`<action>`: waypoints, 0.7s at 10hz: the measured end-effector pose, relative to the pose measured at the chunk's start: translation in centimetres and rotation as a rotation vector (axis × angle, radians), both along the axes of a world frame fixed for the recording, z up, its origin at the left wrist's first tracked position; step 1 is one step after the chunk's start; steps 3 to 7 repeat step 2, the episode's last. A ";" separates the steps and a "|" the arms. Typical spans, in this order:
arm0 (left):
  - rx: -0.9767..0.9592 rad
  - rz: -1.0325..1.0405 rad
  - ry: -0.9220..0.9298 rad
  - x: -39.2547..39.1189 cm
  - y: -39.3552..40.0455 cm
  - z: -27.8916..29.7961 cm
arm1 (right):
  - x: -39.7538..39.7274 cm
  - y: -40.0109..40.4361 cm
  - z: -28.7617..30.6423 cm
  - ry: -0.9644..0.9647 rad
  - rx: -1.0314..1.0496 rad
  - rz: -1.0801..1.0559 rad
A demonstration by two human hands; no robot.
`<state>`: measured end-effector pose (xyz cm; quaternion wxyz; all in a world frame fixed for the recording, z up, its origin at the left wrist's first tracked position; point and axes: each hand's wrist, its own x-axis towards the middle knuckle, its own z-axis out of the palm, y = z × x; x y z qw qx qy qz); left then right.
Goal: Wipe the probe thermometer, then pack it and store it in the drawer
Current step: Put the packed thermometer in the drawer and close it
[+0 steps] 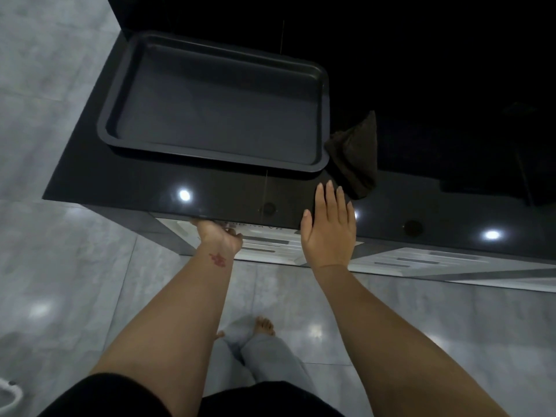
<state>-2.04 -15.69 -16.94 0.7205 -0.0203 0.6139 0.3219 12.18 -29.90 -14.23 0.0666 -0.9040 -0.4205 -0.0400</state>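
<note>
Both hands are at the front edge of the black tabletop point(126, 182), in the middle of the frame. The left hand point(221, 236) reaches under the edge, with its fingers curled toward the top of the white drawer front point(264, 245); whether it really grips something I cannot tell, because the fingers are hidden under the edge. The right hand point(329, 224) is spread flat, palm down, with nothing in it, over the tabletop edge and just beside a dark folded cloth point(355, 158).

Behind the hands, a dark empty baking tray point(111, 127) lies on the tabletop in the upper centre, and the cloth touches its right corner. The probe thermometer is not visible anywhere: not on the tabletop, not in the tray and not in either hand.

My judgement is that the step in hand is the last one, with the drawer, but it is not clear if the drawer is being opened or closed. If the thermometer is already inside, the next move only needs a straight push until the front sits flush.
</note>
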 end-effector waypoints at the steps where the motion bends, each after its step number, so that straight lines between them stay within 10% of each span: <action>1: -0.024 0.005 -0.070 -0.1 -0.1 0.0 | -0.1 0.0 0.0 0.003 -0.002 -0.001; 7: -0.096 -0.038 -0.061 -0.5 -0.7 1.8 | 0.0 -0.1 0.1 0.015 -0.013 0.000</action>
